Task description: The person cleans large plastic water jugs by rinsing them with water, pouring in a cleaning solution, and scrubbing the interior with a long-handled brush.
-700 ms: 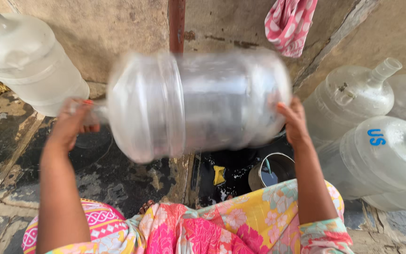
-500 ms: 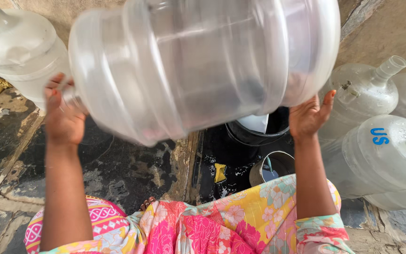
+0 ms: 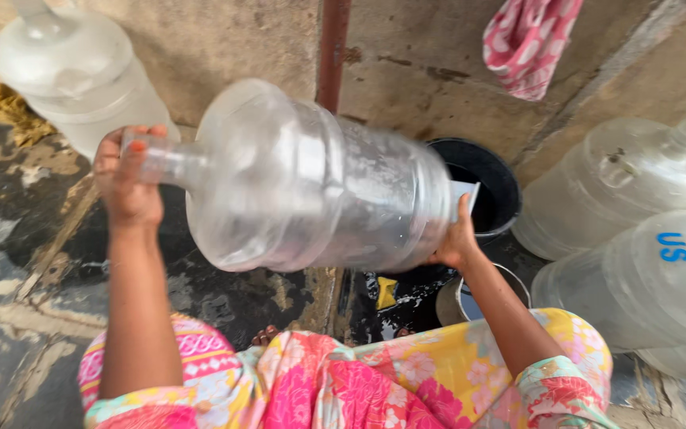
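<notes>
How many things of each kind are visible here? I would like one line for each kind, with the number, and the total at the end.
Large clear water jugs: 5, one held, one upper left, three at right
Black bucket: 1
Metal pot: 1
Yellow sponge: 1
Pink cloth: 1
Total: 9

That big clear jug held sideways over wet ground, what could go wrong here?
The jug is held only at its ends: the left hand over the neck, the right hand at the base. If the plastic is wet it could slip and fall onto the black bucket or the steel pot below. The dark floor looks wet, so footing may be slippery too.
</notes>
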